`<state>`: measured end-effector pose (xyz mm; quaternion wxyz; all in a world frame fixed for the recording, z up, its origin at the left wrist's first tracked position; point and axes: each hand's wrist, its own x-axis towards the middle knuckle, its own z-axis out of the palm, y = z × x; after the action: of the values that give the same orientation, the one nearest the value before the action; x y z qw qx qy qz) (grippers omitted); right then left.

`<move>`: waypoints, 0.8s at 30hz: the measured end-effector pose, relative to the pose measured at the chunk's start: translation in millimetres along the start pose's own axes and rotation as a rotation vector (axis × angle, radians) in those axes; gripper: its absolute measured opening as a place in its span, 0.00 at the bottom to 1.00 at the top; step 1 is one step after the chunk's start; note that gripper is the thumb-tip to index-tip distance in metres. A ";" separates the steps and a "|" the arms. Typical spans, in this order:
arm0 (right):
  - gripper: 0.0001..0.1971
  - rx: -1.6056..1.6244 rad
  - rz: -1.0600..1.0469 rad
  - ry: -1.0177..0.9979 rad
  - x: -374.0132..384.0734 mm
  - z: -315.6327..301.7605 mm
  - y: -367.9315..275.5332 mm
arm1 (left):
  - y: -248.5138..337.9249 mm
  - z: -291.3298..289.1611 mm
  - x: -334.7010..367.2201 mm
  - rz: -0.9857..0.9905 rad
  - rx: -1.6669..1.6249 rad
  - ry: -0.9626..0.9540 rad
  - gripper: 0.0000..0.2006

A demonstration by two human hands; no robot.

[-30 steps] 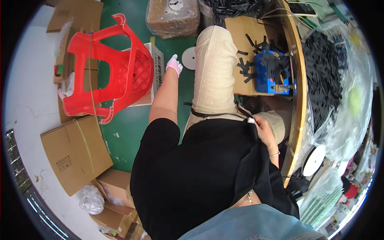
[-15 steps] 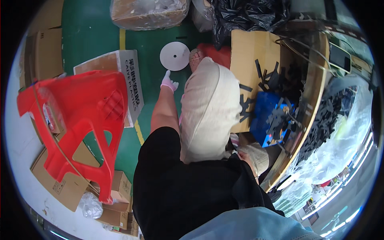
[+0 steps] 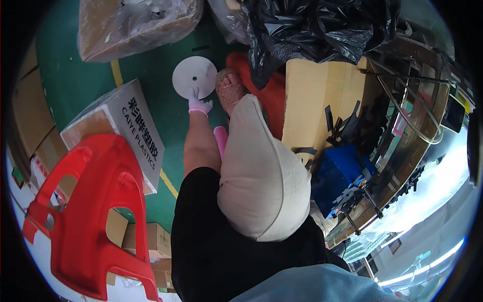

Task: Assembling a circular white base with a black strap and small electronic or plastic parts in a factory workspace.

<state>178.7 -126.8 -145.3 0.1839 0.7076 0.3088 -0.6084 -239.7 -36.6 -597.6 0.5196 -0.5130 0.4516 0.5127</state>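
Observation:
My left hand (image 3: 199, 103), in a thin white glove with a pink cuff, reaches down to a flat white disc (image 3: 183, 69) with a small dark hole in its middle. The disc lies on the green floor. The fingers are stretched out over its near edge and appear to touch it; none wraps round it. Between my left forearm and my beige-clad leg (image 3: 261, 176) a pink rounded thing (image 3: 220, 137) pokes out, its kind unclear. My right hand does not show. My foot (image 3: 230, 85) is beside the disc.
A red plastic stool (image 3: 80, 221) and a white printed carton (image 3: 138, 136) stand at the left. Ahead are a plastic-wrapped box (image 3: 136, 40) and black plastic bags (image 3: 322, 35). At the right, black strips lie around a blue bin (image 3: 337, 171) and cardboard (image 3: 312, 105), beside a wooden bench edge (image 3: 422, 136).
My left fingers have moved from the disc's near rim farther onto its face. My right hand, partly visible before near my lap, has gone out of sight. The view has shifted.

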 end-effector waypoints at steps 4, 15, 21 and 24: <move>0.15 -0.016 -0.008 0.024 2.5 -1.1 -1.1 | -1.9 3.7 15.0 0.005 -0.017 -0.039 0.32; 0.16 -0.096 -0.084 0.069 1.2 -1.9 -1.8 | -3.9 -6.3 8.2 0.328 0.115 -0.055 0.29; 0.18 -0.269 -0.168 0.031 -3.0 -4.5 -7.9 | 14.4 -40.6 -37.6 0.768 0.151 0.135 0.16; 0.19 -0.177 -0.134 -0.062 2.7 -4.4 -19.6 | 27.5 -38.6 -92.1 0.832 0.177 0.055 0.13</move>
<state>169.2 -108.9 -144.8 0.2141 0.6473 0.4018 -0.6114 -271.0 -82.9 -510.3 0.2983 -0.2538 0.6761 0.6240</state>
